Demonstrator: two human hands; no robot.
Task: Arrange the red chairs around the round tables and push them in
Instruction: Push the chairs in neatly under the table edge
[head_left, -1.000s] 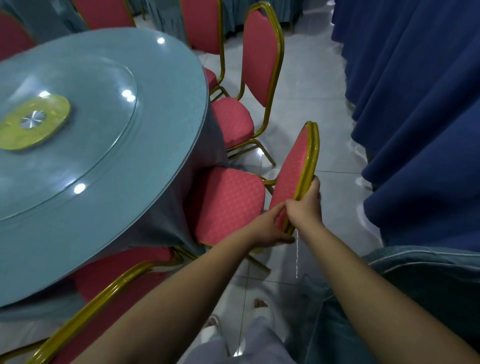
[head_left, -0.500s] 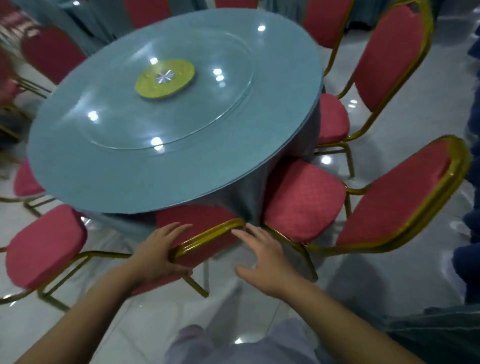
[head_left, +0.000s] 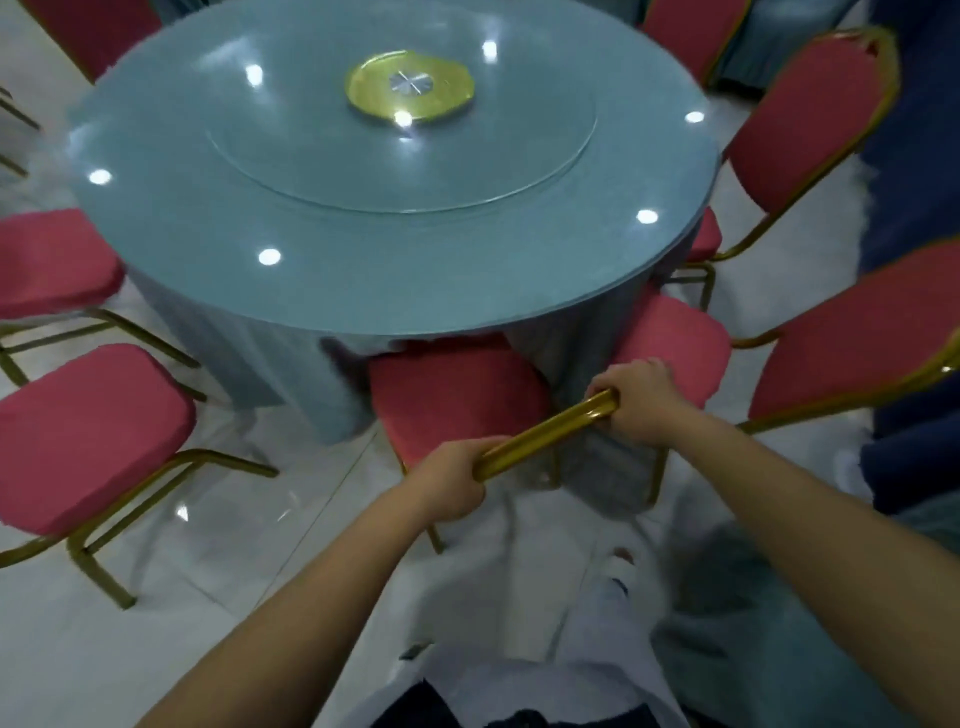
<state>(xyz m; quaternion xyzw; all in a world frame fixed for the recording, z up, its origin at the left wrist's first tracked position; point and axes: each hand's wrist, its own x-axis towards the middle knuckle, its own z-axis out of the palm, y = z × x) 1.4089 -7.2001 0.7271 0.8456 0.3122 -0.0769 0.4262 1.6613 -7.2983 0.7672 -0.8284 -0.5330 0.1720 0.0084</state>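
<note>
A red chair (head_left: 457, 384) with a gold frame stands right in front of me, its seat partly under the round table (head_left: 363, 270). My left hand (head_left: 452, 483) and my right hand (head_left: 639, 395) both grip the gold top rail (head_left: 545, 434) of its backrest, one at each end. To the right, a second red chair (head_left: 852, 338) has its seat against the tablecloth, and a third red chair (head_left: 810, 124) stands further back. Two red chairs at the left, the near one (head_left: 88, 431) and the far one (head_left: 52, 260), stand a little away from the table.
A glass turntable with a yellow-green centre disc (head_left: 410, 85) lies on the table. Dark blue drapery (head_left: 919, 208) hangs along the right edge. The floor (head_left: 234, 545) is glossy white tile. My legs and a foot show at the bottom.
I have turned from the chair on the right to the one in front. My hands went from reaching at its backrest with fingers spread to gripping the top rail.
</note>
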